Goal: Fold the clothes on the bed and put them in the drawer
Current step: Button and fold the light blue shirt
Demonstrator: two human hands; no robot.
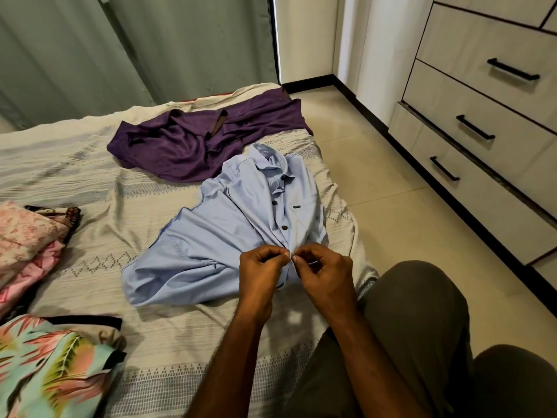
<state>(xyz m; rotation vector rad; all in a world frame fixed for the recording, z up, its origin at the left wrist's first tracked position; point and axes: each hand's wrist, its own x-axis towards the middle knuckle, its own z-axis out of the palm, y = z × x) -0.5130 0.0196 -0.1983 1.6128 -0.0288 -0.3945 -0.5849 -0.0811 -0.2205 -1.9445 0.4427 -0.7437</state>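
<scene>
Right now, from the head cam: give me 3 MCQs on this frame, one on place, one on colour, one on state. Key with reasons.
1. Where does the purple garment lie relative to the blue shirt?
A. Nearer the person
B. Farther up the bed
C. On the floor

2. What colour are the drawer handles?
A. Black
B. Gold
C. White

3. What are the left hand and right hand doing?
A. Resting flat on the bed
B. Both pinching the blue shirt's front placket
C. Pulling a drawer

Key:
1 B, the purple garment sits beyond the shirt's collar, toward the curtain.
2 A, each handle shows as a dark black bar on pale drawer fronts.
3 B, the fingertips of both hands meet on the fabric just below the lowest visible button.
</scene>
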